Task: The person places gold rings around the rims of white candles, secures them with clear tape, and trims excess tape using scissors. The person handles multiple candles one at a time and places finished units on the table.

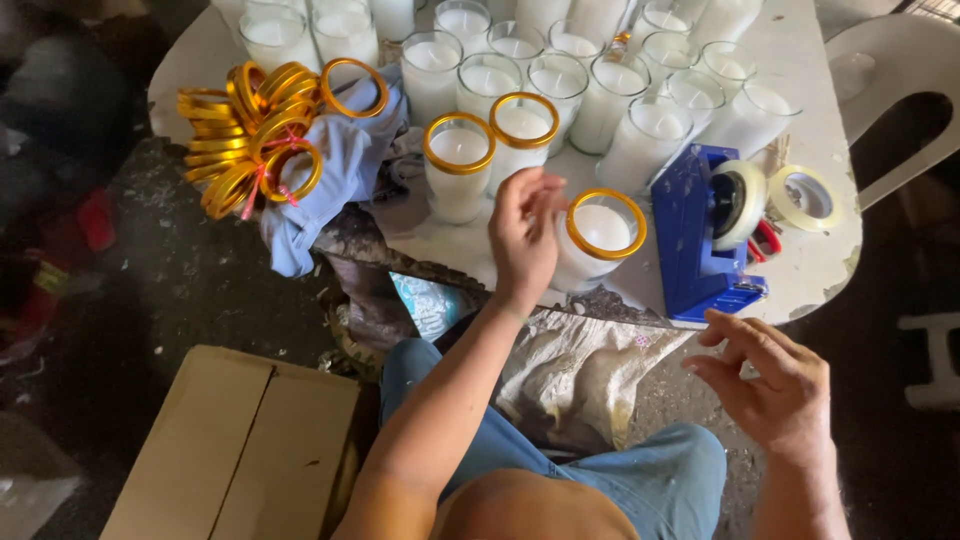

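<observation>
Left hand (525, 238) raised over the surface (820, 150), fingers loosely curled, holding nothing; fingertips just beside a candle (598, 240), a glass of white wax with a gold ring on its rim, near the front edge. Whether skin touches glass, cannot tell.

Right hand (775, 385) low, off the surface edge, above the lap; fingers spread and half bent, empty. It sits near the blue tape dispenser (705, 235), which stands just right of the ringed candle. A loose tape roll (805, 197) lies right of the dispenser.

Two more ringed candles (490, 150) stand left of and behind the left hand. Behind them, a crowd of plain candles (620, 90) without rings, packed close together.

Far left on the surface: a pile of gold rings (255, 125), some tied with red string, resting on a pale blue cloth (335, 180) that hangs over the edge.

Cardboard box (235, 450) on the floor, lower left. White plastic chair (890, 60) at upper right.
</observation>
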